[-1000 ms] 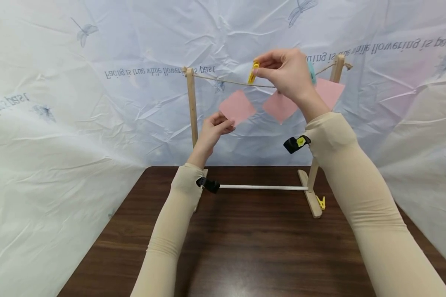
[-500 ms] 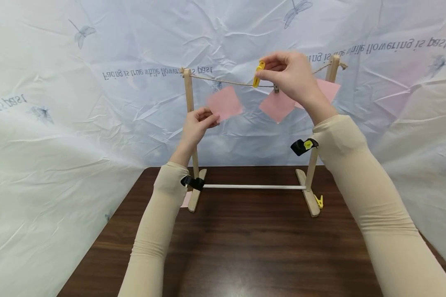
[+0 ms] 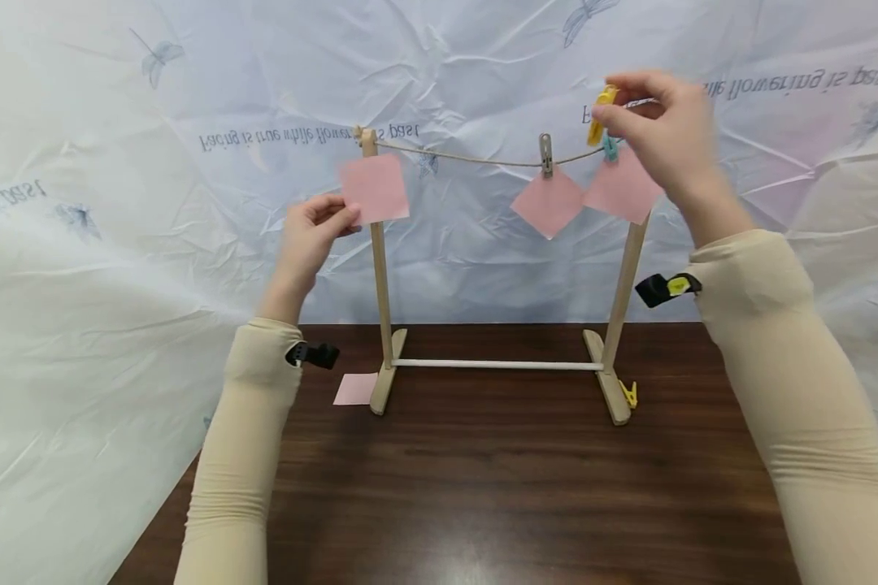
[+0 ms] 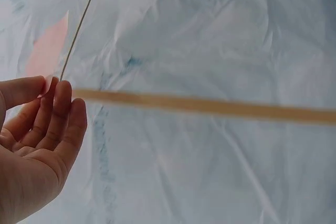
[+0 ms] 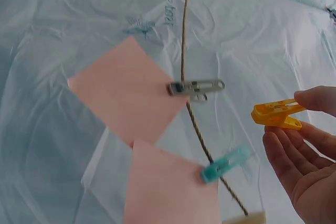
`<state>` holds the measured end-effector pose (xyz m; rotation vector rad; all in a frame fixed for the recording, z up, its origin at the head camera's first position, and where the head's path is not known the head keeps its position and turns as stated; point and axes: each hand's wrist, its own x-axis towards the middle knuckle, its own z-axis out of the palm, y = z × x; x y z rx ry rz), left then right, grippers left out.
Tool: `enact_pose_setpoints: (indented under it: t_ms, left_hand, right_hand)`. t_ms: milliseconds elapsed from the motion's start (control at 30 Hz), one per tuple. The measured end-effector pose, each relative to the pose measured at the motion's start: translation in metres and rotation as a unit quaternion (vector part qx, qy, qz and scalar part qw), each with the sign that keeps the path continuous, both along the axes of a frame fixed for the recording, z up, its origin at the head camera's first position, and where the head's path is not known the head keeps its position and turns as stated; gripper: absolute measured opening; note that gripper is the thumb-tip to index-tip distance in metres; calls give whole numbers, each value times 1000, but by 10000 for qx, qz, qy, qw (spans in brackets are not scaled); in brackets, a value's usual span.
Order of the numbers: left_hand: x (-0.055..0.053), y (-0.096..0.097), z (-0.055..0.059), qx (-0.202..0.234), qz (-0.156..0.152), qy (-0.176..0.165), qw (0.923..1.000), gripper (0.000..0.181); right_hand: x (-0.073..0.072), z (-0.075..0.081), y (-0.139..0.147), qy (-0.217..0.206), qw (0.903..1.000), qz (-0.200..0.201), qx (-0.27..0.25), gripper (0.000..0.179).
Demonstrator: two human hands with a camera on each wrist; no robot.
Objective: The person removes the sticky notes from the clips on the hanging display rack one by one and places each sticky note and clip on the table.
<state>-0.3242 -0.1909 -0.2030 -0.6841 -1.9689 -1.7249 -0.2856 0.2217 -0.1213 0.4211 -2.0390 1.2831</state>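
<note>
Pink paper square pinched in my left hand in front of left wooden post, yellow clothespin pinched near-upright in my right hand, well apart rightward near teal clothespin, left hand nearer the left end of the twine.

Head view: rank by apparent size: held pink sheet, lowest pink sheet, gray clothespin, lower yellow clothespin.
1. Held pink sheet
2. Lowest pink sheet
3. Gray clothespin, lower yellow clothespin: too alike to rank
</note>
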Motion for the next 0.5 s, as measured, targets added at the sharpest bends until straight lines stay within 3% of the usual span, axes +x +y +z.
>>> enact_pose_setpoints:
  t_ms: [233,500]
  left_hand:
    - [12,-31,8,423,-48,210,9989,9]
    - [28,-76,-10,491,259,40,9985,9]
  right_hand:
    - [13,-3,33,-2,9980,-372,-513,41]
    - [28,-25,80,-336,9941,-749,-712,40]
